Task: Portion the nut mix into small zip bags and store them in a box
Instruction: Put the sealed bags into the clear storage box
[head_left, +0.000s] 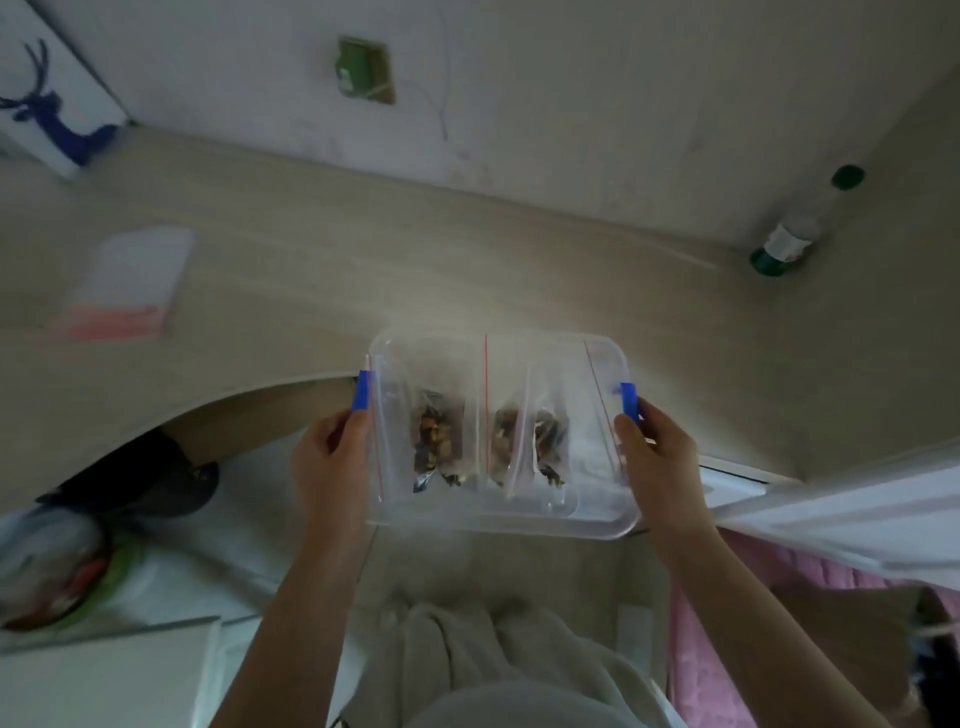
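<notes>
Left hand (332, 457) and right hand (660, 447) grip opposite ends of the clear plastic box (498, 522), its long axis running between them.

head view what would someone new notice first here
The clear box with blue clips, held at centre frame between the left hand and right hand over the near edge of the desk, draws the eye first; small zip bags of nut mix lie inside it. Next come the pile of empty zip bags at the left of the desk and a green bottle at far right.
</notes>
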